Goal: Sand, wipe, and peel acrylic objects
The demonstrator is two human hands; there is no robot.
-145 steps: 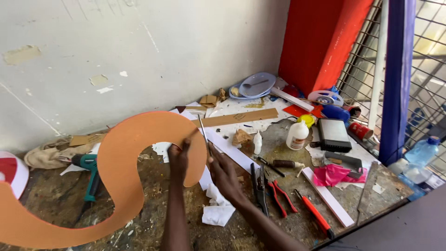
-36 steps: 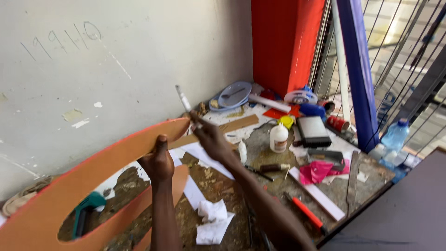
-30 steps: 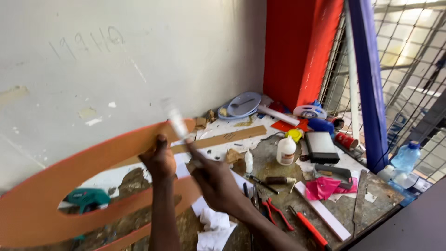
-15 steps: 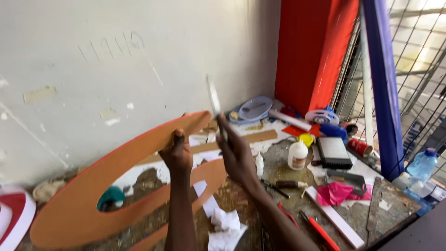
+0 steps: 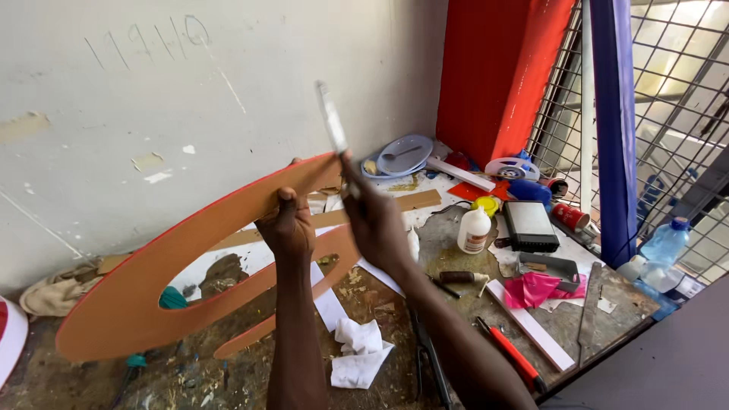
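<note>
White glue btl [image 5: 474, 230] w/ label, mid-bench.

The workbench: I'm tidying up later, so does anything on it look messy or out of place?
Yes. Crumpled white tissue lies near the front edge, chips and debris litter the worn workbench, and a pink rag is bunched among loose tools at the right.

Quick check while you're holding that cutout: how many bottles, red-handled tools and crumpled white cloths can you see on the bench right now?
Bottles: 2, the white glue bottle and the clear blue-capped bottle.
Red-handled tools: 1, the red-handled tool.
Crumpled white cloths: 1, the white cloth.
Total: 4
</note>
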